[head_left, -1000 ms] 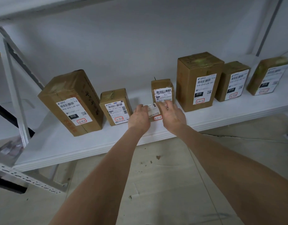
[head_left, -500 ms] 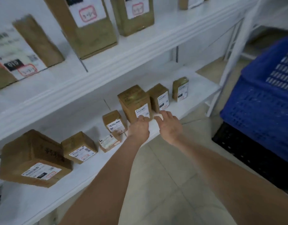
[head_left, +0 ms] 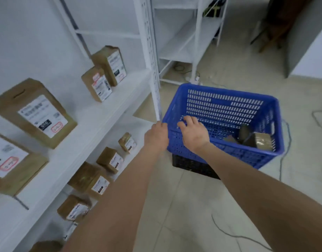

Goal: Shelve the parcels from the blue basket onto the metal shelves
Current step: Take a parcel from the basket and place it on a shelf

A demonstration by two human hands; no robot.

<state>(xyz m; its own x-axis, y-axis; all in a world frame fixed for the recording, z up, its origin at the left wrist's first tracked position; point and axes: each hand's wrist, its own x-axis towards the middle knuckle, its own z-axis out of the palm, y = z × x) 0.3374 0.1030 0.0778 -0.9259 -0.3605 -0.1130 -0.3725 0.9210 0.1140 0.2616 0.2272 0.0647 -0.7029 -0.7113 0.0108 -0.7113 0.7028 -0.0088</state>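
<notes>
The blue basket (head_left: pixel 229 104) stands on a black crate at the right, with a few brown parcels (head_left: pixel 260 142) left in its far right corner. My right hand (head_left: pixel 193 134) hovers over the basket's near left rim, fingers spread and holding nothing. My left hand (head_left: pixel 156 136) is just left of the basket by the shelf post, fingers loosely curled, with nothing in it. Labelled brown parcels stand on the white metal shelves (head_left: pixel 94 124) at the left: several on the upper shelf (head_left: pixel 36 113) and several on the lower shelf (head_left: pixel 109 161).
A white perforated shelf post (head_left: pixel 153 57) rises between the shelves and the basket. Another white rack (head_left: pixel 191 33) stands behind. Cables (head_left: pixel 283 160) trail over the tiled floor at the right. A black crate (head_left: pixel 191 166) sits under the basket.
Both hands have left the small parcel on the lower shelf and swung right to the blue basket. The view has turned from the shelf to the basket.
</notes>
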